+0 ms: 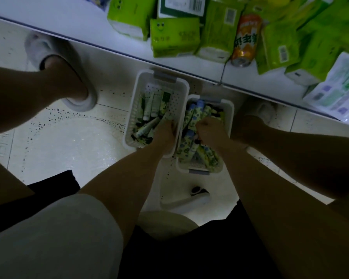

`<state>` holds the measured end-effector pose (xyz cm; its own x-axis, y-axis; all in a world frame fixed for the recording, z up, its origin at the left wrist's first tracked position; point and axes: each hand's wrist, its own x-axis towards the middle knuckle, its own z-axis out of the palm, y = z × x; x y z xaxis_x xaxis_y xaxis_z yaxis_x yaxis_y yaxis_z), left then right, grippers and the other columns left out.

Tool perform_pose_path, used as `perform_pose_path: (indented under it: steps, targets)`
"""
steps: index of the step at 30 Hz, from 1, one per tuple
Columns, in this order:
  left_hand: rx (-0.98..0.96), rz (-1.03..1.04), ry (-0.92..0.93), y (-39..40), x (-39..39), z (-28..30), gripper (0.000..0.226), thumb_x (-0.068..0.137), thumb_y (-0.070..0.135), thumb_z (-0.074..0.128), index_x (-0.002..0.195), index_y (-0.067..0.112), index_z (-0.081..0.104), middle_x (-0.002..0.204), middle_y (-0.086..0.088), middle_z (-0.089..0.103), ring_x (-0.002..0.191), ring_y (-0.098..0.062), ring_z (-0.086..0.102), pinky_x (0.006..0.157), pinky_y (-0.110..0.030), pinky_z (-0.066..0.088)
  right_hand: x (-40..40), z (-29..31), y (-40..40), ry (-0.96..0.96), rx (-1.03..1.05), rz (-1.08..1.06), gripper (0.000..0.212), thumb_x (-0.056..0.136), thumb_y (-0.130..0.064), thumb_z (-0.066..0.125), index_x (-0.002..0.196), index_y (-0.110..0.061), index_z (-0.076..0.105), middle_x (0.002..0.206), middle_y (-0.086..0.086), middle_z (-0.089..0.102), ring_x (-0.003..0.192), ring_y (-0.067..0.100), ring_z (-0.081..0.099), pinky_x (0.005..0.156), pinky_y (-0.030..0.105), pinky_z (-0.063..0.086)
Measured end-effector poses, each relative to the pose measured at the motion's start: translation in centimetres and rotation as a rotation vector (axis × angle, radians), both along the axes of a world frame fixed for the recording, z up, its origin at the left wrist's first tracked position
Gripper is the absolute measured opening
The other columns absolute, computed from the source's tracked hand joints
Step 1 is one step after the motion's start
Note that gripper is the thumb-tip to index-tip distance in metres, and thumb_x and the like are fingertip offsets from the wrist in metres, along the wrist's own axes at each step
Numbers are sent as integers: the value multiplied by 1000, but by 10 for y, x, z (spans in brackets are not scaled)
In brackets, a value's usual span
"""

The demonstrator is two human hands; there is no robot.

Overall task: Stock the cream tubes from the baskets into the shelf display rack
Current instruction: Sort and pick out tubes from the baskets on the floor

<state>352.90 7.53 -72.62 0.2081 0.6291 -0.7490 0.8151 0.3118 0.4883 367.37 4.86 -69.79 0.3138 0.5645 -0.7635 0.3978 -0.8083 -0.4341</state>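
1. The cream tubes (152,106) lie heaped in two white perforated baskets (180,91) standing side by side on the tiled floor (69,150). They look light, slightly squashy and slick, so I would take each round its middle rather than by the cap.
2. Long axes mostly run along each basket, some crossed. Which end the caps face is too dim to tell.
3. The left hand (165,133) reaches into the left basket, its grasp unclear. The right hand (209,129) is fisted round several tubes in the right basket.
4. Above, the shelf (189,67) holds green tissue packs (174,38) and an orange can (246,40).
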Motion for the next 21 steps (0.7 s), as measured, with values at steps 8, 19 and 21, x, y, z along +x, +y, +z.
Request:
perform_pose_path:
  steps: [8, 19, 21]
  targets:
    - [53, 400, -238, 37, -28, 39, 31, 99, 29, 40, 107, 3, 55, 90, -14, 63, 74, -25, 61, 65, -37, 55, -45, 14, 29, 53, 124, 94, 32, 97, -1, 44, 67, -11, 44, 60, 8, 37, 53, 23, 35, 55, 33, 32]
    - [-49, 712, -364, 52, -105, 40, 17, 98, 22, 44, 102, 15, 59, 95, -9, 66, 82, -25, 65, 81, -50, 58, -123, -34, 39, 242, -16, 75, 26, 99, -15, 48, 124, -10, 51, 103, 5, 49, 88, 20, 49, 80, 24, 42]
    - [-60, 717, -385, 53, -103, 37, 18, 99, 21, 44, 105, 17, 60, 95, -7, 66, 82, -24, 65, 80, -49, 58, -132, -53, 39, 217, -45, 134, 26, 99, -11, 44, 123, -6, 51, 106, 11, 56, 94, 28, 54, 90, 36, 47]
